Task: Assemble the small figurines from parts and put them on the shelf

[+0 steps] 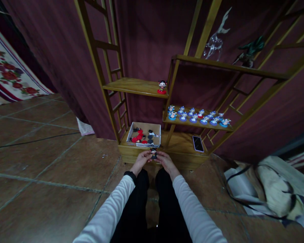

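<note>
My left hand point(141, 160) and my right hand point(166, 161) meet in front of me, and both pinch a small dark-haired figurine point(153, 153) between their fingers. Just beyond them a white cardboard box point(155, 127) sits on the lowest wooden shelf point(179, 140), with several red and black figurine parts inside. One finished figurine on a red base point(162, 87) stands on the middle-left shelf point(131, 86). Several blue-based figurines point(197, 116) stand in rows on the shelf to the right.
A phone point(198, 143) lies on the lowest shelf, right of the box. A glass deer point(216, 37) and a dark ornament point(250, 50) stand on the top shelf. Bags point(273, 192) lie on the tiled floor at right. A floral cloth point(7, 71) hangs far left.
</note>
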A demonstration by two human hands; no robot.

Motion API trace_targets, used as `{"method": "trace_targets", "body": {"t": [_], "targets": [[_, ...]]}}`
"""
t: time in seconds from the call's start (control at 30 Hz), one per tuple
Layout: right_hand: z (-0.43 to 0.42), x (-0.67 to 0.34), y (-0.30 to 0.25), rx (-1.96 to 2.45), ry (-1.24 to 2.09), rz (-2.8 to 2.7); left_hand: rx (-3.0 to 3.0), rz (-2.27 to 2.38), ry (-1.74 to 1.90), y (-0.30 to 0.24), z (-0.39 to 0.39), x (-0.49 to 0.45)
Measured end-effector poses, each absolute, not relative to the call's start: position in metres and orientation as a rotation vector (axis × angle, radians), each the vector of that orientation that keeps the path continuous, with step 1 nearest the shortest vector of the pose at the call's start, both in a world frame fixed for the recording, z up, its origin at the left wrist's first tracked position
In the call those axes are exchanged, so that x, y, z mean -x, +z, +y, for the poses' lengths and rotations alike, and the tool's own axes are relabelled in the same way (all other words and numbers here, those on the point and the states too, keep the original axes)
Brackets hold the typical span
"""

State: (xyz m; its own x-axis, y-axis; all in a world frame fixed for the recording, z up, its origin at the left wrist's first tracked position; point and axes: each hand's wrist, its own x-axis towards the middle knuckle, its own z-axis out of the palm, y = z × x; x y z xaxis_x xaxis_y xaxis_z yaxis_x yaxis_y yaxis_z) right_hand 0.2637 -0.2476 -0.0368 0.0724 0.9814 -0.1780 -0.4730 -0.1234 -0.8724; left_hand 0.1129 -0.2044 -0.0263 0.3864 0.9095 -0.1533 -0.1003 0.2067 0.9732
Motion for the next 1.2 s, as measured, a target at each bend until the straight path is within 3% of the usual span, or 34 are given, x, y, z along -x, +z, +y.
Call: {"method": "trace_targets", "body": {"t": [0.77, 1.2], "targets": [[-0.242, -0.266, -0.040, 0.995, 1.467, -0.579, -1.222, 0.865, 0.809, -0.026, -0.205, -0.117], [-0.245, -0.266, -0.036, 1.024, 1.393, -0.583, -1.939, 1.086, 0.834, -0.021, -0.219, -0.121]]}}
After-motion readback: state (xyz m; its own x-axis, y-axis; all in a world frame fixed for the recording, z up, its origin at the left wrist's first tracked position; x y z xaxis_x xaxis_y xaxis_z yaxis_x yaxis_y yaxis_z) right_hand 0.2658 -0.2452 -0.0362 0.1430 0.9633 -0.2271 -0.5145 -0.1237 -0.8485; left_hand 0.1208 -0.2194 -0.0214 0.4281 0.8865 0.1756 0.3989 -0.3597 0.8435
